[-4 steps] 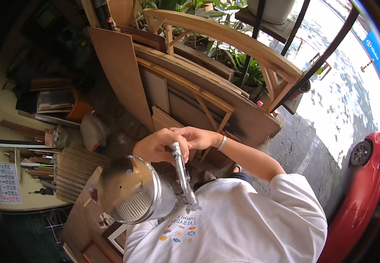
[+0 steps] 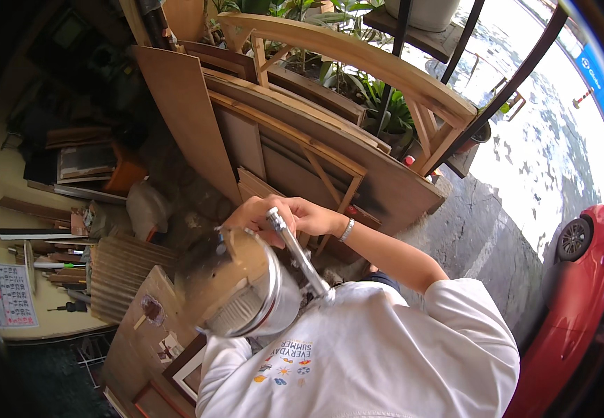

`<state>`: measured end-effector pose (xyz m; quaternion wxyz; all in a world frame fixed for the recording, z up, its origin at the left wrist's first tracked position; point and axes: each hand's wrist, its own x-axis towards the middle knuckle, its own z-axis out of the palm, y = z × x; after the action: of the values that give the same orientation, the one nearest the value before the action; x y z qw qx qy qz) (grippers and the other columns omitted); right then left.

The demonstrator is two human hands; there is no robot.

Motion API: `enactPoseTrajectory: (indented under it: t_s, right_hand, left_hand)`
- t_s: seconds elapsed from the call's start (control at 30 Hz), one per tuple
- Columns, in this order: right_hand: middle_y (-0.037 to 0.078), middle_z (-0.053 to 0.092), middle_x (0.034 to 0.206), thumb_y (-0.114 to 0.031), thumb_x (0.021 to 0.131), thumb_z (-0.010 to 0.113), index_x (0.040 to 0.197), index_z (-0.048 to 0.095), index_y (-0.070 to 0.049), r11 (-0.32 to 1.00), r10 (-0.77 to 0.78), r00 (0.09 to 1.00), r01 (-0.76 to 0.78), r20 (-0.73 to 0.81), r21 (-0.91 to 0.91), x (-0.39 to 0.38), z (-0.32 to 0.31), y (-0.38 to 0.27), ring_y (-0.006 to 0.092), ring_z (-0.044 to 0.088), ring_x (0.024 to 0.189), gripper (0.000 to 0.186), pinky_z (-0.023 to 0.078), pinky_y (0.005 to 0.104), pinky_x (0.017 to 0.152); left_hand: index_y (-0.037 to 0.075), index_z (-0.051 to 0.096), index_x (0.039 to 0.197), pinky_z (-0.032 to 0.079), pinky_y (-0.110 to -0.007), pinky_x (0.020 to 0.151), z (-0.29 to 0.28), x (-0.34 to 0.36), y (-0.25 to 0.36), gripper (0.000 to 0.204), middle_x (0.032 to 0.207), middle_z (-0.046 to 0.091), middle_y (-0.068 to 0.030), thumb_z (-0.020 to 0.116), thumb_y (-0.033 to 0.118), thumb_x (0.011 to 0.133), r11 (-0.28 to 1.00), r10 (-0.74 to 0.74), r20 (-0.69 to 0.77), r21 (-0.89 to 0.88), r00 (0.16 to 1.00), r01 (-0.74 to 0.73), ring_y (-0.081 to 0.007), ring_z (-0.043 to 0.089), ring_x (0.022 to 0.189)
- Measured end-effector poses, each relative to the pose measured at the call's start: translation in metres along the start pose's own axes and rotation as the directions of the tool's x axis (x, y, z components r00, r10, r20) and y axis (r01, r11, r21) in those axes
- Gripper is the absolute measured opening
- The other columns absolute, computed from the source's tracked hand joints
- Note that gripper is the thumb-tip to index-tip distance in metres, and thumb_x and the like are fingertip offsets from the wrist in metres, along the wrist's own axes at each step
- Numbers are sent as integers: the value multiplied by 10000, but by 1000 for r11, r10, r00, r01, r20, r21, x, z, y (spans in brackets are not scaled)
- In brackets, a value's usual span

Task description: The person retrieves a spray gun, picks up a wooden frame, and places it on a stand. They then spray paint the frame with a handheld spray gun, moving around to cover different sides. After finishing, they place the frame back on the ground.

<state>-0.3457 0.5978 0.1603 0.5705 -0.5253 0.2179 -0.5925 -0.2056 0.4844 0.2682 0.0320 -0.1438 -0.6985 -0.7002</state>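
Observation:
A shiny chrome tool with a round metal cup [image 2: 239, 292] and a slim metal tube [image 2: 295, 254] is tilted in front of my shirt. My left hand [image 2: 252, 217] is behind the tube's upper end, fingers curled on the tool, partly hidden by it. My right hand [image 2: 316, 217], a silver bracelet on its wrist, reaches in beside the left with fingers bent near the tube's top; what they grip is hidden.
Wooden boards [image 2: 176, 118] and an arched timber frame [image 2: 344, 52] lean ahead, before plants and black railings. Scrap wood [image 2: 62, 275], a white sack [image 2: 147, 209] and a loose panel [image 2: 138, 334] lie left. A red car [image 2: 581, 299] stands right on the pavement [image 2: 469, 265].
The chrome tool has shifted rightward, its tube's top rising and its cup turning. Both hands have moved slightly upward and left.

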Motion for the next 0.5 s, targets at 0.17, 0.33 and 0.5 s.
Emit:
enactPoseTrajectory:
  t_s: [0.17, 0.33, 0.5]
  right_hand:
    - [56, 551, 1318, -242, 991, 636, 1349, 531, 15, 997, 61, 958, -70, -282, -22, -47, -23, -9, 137, 503, 1215, 453, 385, 316, 1074]
    - [53, 676, 994, -134, 1008, 583, 1105, 629, 50, 893, 134, 724, -384, -677, -234, -131, -59, -26, 97, 584, 938, 213, 491, 283, 863]
    - [84, 693, 1062, -173, 1036, 548, 1114, 633, 38, 859, 194, 627, -481, -754, -178, -208, -70, -69, 156, 665, 946, 240, 523, 289, 866]
  left_hand:
    - [18, 601, 988, 508, -266, 764, 2, 13, -52, 180, 847, 686, -69, 734, 79, 884, 999, 29, -316, 53, 948, -13, -147, 658, 786]
    - [14, 580, 979, 486, -251, 735, 7, 51, -106, 187, 834, 672, -49, 726, 96, 897, 924, 167, -643, 366, 748, 109, -131, 627, 761]
    - [10, 558, 921, 438, -275, 666, 33, 93, -147, 199, 768, 596, -49, 723, 121, 902, 835, 175, -819, 418, 547, 359, -144, 528, 697]
